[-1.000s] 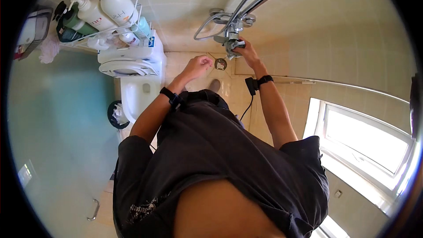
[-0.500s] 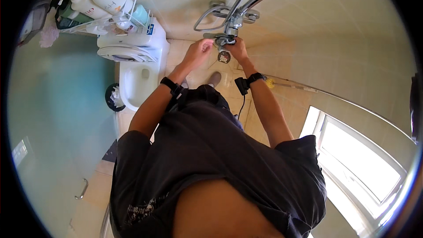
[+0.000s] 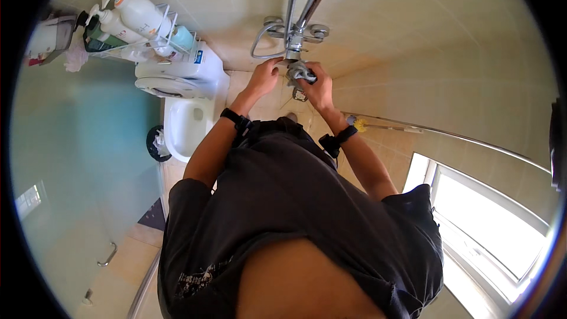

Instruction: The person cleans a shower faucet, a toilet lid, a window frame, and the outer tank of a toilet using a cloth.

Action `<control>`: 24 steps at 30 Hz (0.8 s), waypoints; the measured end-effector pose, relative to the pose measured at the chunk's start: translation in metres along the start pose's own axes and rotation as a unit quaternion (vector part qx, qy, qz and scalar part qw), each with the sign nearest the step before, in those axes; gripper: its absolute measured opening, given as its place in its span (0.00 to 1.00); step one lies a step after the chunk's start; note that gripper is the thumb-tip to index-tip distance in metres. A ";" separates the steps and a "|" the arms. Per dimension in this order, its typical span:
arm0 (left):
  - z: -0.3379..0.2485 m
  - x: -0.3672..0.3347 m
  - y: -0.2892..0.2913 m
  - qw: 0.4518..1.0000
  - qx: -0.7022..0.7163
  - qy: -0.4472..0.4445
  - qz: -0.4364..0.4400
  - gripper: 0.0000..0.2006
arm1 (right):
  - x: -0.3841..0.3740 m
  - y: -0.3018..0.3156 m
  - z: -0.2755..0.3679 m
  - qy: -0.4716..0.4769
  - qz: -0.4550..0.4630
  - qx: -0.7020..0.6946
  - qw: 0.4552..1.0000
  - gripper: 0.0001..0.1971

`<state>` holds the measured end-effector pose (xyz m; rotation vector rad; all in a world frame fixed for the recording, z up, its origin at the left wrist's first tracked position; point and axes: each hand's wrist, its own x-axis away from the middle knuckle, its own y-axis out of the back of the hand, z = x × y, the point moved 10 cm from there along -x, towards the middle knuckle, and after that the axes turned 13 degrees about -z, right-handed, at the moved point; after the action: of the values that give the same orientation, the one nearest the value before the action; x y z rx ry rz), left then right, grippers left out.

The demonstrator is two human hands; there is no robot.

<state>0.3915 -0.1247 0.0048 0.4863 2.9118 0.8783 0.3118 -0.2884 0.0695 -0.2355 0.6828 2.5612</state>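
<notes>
My right hand (image 3: 319, 87) grips a crumpled grey cloth (image 3: 300, 72) just below the chrome shower faucet (image 3: 295, 40) on the wall. My left hand (image 3: 264, 78) is at the other side of the faucet, fingers curled in at the end of its flat lever (image 3: 287, 62). The fingertips partly cover that lever. Beneath the cloth, close to the floor, a round drain cover (image 3: 300, 94) shows in part.
A white toilet (image 3: 188, 127) with a raised lid stands at left, beside a black waste bin (image 3: 157, 143). Pump bottles (image 3: 142, 15) crowd a wire rack (image 3: 167, 29) above it. A metal rail (image 3: 466, 136) runs along the right wall near a bright window (image 3: 487, 221).
The cloth and my right hand have come nearer, away from the wall, and the cloth shows more. My left hand has closed in on the lever. The whole view has shifted slightly.
</notes>
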 end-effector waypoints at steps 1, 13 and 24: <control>0.000 -0.003 -0.003 1.000 0.007 0.004 0.006 0.22 | -0.004 0.006 0.022 0.041 -0.005 -0.009 0.999 0.20; 0.012 -0.014 -0.014 0.998 0.036 -0.045 0.033 0.24 | 0.020 -0.058 -0.020 0.176 0.004 0.198 0.964 0.22; 0.003 -0.012 -0.018 0.992 0.054 -0.074 0.085 0.25 | 0.007 -0.005 0.061 0.174 -0.128 0.143 0.966 0.27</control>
<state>0.3981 -0.1412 -0.0082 0.7825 2.8239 0.6697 0.3052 -0.2506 0.1180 -0.6415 1.0649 2.1616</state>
